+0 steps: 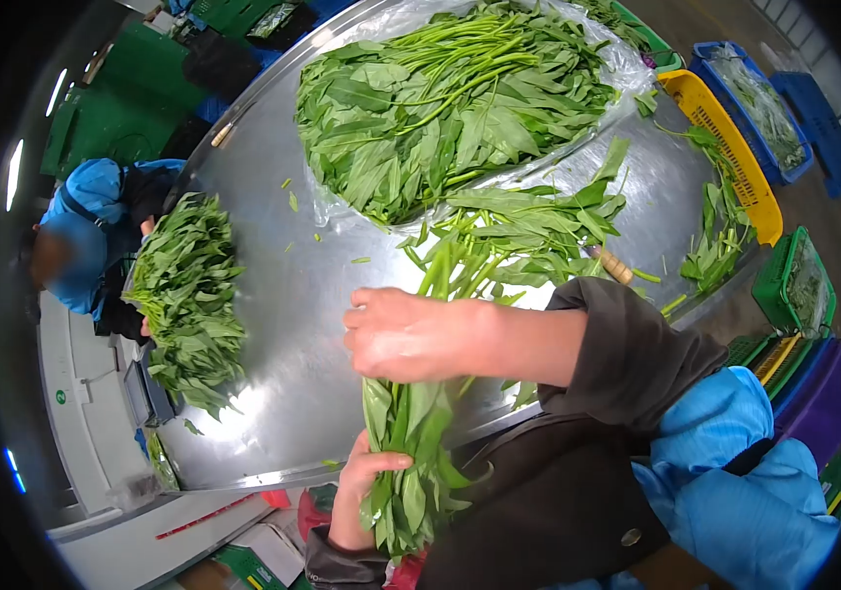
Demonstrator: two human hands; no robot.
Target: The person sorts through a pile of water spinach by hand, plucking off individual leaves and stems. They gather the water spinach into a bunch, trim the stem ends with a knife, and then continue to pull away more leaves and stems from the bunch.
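A bunch of leafy greens, which looks like water spinach, is held upright over the near edge of the metal table. My right hand is closed around its stems, fingers curled down; whether it also holds something small is hidden. Lower down, my left hand wraps the leafy part, its thumb lying across the front and the other fingers behind. Loose stems and leaves lie just beyond my right hand. Among them is a wooden-handled tool, its working end covered by leaves.
A large heap of greens lies on clear plastic across the metal table. Another person at the left holds a big bunch. A yellow crate, a blue crate and a green crate stand right.
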